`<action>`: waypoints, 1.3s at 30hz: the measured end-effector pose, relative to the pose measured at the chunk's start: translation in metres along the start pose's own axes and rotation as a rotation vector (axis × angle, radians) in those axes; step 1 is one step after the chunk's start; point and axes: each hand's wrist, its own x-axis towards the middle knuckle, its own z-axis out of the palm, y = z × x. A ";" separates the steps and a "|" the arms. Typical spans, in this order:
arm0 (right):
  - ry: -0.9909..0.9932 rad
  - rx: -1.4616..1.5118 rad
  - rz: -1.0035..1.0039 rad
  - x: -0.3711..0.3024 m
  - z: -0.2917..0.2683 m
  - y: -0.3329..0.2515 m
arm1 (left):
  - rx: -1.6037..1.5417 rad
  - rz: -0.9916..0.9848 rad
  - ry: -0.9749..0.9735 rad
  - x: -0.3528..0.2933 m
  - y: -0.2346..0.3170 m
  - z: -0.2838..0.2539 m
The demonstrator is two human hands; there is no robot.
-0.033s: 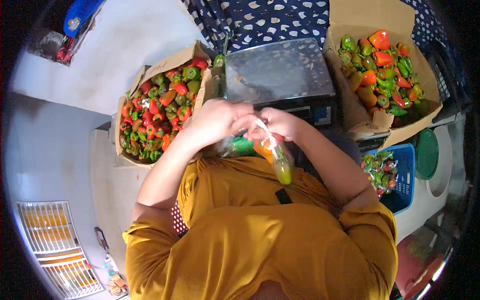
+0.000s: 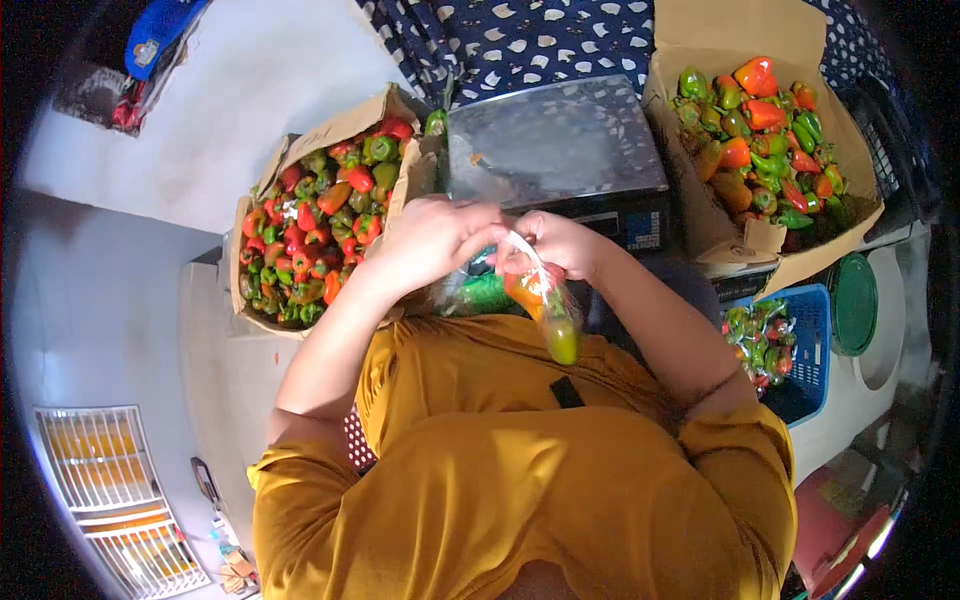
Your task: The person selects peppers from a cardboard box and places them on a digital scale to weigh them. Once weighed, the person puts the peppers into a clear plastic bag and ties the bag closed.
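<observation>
A clear plastic bag of peppers (image 2: 562, 340), with orange and green ones inside, hangs in front of my chest. Its twisted neck is pinched by my left hand (image 2: 440, 240) and my right hand (image 2: 555, 245), which meet close together with fingers closed. Exactly how the fingers hold the twist is partly hidden. Just beyond my hands stands a digital scale (image 2: 560, 140) with a metal plate, a small brown scrap on it. Below my left hand, something green in clear plastic (image 2: 480, 293) shows only in part.
An open cardboard box of red and green peppers (image 2: 320, 220) stands left, another box of peppers (image 2: 765, 140) at right. A blue basket (image 2: 815, 345) holds bagged peppers beside a green round lid (image 2: 853, 305). Dark patterned cloth (image 2: 540, 40) hangs behind the scale.
The bag of peppers has swung very slightly and its bottom sits a little higher. Both hands keep their hold on the neck, almost in place.
</observation>
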 end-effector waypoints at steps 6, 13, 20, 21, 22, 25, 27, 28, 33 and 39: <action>0.134 0.168 -0.127 0.004 0.001 0.003 | 0.081 -0.056 0.290 -0.014 -0.009 0.050; 0.598 -0.433 -0.312 0.011 -0.005 0.034 | 0.072 -0.305 -0.038 -0.032 0.022 0.071; 0.747 -0.079 -0.221 0.006 0.033 -0.011 | -1.283 -0.414 0.415 -0.023 0.090 0.087; 0.694 0.122 -0.124 0.001 0.039 -0.018 | -1.158 -0.318 0.463 -0.023 0.089 0.100; 0.610 0.251 -0.153 0.004 0.029 -0.003 | -1.039 -0.303 0.397 -0.024 0.079 0.106; 0.321 0.434 -0.135 -0.012 0.010 -0.005 | -0.587 -0.325 0.399 -0.018 0.074 0.082; 0.380 0.414 -0.181 -0.003 0.017 -0.007 | -1.003 -0.139 0.495 -0.031 0.006 0.143; 0.283 0.186 -0.258 0.001 0.013 -0.009 | -1.037 -0.106 0.481 -0.035 -0.018 0.153; 0.252 -0.741 -0.421 0.005 0.004 0.001 | -0.169 -0.026 0.238 -0.038 -0.010 0.078; 0.683 -0.962 -0.111 0.009 0.020 -0.002 | -0.584 -0.448 0.152 -0.048 0.015 0.069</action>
